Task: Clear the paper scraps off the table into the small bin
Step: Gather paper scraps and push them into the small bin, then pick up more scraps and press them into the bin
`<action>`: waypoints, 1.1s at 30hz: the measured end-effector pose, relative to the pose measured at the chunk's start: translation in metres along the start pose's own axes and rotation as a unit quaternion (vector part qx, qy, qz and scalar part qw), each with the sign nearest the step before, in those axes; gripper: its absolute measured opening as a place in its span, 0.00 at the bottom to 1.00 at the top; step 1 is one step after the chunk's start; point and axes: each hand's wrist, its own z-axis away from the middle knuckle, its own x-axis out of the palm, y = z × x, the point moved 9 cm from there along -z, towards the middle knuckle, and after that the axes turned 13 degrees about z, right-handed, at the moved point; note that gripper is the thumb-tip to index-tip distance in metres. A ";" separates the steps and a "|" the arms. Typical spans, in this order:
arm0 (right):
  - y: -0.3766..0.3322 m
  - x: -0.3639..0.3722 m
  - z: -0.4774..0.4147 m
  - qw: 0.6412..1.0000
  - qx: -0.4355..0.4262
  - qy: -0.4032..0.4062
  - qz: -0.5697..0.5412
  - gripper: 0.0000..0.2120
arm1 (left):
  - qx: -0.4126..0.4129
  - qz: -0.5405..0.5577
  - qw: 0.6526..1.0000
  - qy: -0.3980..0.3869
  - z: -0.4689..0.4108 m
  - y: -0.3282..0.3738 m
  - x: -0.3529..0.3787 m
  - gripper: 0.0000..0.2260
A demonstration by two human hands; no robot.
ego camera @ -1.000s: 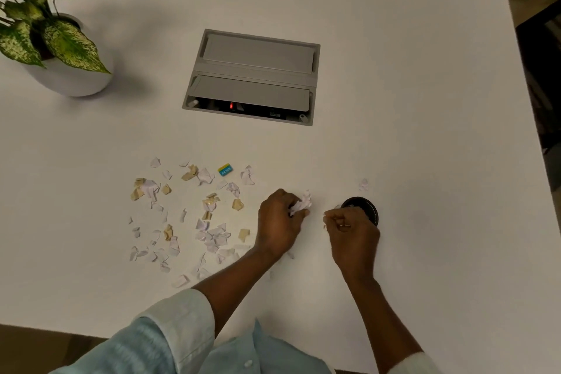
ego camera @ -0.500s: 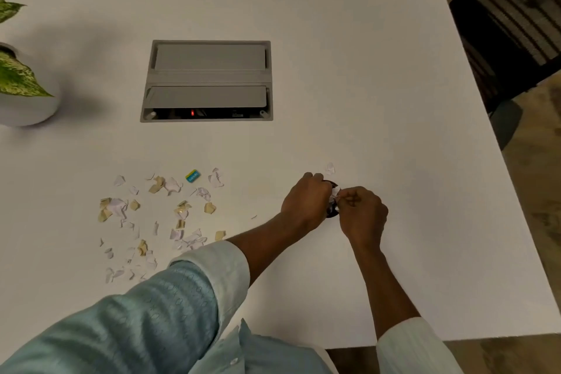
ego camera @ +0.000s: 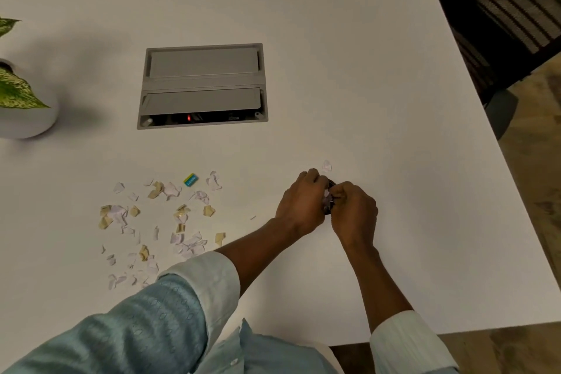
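Both hands meet over the small black bin point(ego camera: 331, 183), which is almost wholly hidden beneath them. My left hand point(ego camera: 302, 202) and my right hand point(ego camera: 353, 211) have curled fingers that pinch a wad of white paper scraps point(ego camera: 327, 201) between them, right above the bin's mouth. Several white and tan scraps point(ego camera: 158, 222) lie scattered on the white table point(ego camera: 394, 222) to the left, among them a small blue and yellow piece point(ego camera: 191, 180). One lone white scrap point(ego camera: 326, 165) lies just beyond the bin.
A grey recessed cable box point(ego camera: 202, 85) with a red light sits in the table's middle. A potted plant in a white pot point(ego camera: 27, 121) stands at the far left. The table's right edge runs diagonally, with a dark chair point(ego camera: 501, 24) beyond it.
My left hand carried its wad of scraps rightward from the pile to the bin. My right hand came in to meet it there. Both now sit closed over the bin.
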 end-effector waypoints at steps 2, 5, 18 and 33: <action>0.005 -0.002 0.003 1.000 0.018 0.009 -0.001 0.08 | -0.015 0.010 0.999 0.027 0.002 -0.009 -0.008 0.16; 0.010 -0.005 0.004 0.999 0.024 0.023 -0.019 0.08 | -0.026 0.030 0.994 0.098 0.007 -0.031 -0.025 0.09; 0.023 -0.002 -0.068 1.000 0.015 -0.004 -0.003 0.07 | -0.076 -0.151 0.983 -0.071 0.023 -0.170 0.007 0.47; 0.007 0.093 -0.147 0.956 -0.124 -0.219 0.148 0.17 | -0.027 -0.162 0.977 -0.139 0.030 -0.192 0.037 0.59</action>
